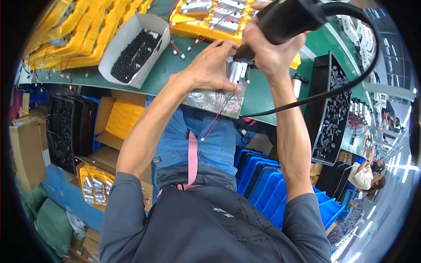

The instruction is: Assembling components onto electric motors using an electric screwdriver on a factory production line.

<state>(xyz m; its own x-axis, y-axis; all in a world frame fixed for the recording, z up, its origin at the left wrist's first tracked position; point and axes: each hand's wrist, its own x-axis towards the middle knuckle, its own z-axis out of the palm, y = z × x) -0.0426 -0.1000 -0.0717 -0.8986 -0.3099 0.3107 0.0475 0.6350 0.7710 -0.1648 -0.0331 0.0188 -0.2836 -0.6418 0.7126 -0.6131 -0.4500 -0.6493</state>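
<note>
Fingers of the left hand (209,68) pinch a silver cell (237,70) at the bench (175,65) edge; the right hand (269,52) grips a black corded tool (289,17), nozzle on the cell. Probably mid-treatment; next calls for holding steady, then setting the cell aside.

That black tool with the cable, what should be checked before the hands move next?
1. Right hand wrapped around the black tool: ok.
2. Left hand steadying the silver cell under the tool's tip: ok.
3. Tool tip exactly on the cell: cannot tell, the hands hide it.
4. Black cable free of snags: not ok, it lies across the tray of black parts.
5. Red wire clear of the tool: ok, it hangs off the green bench toward the lap.
</note>
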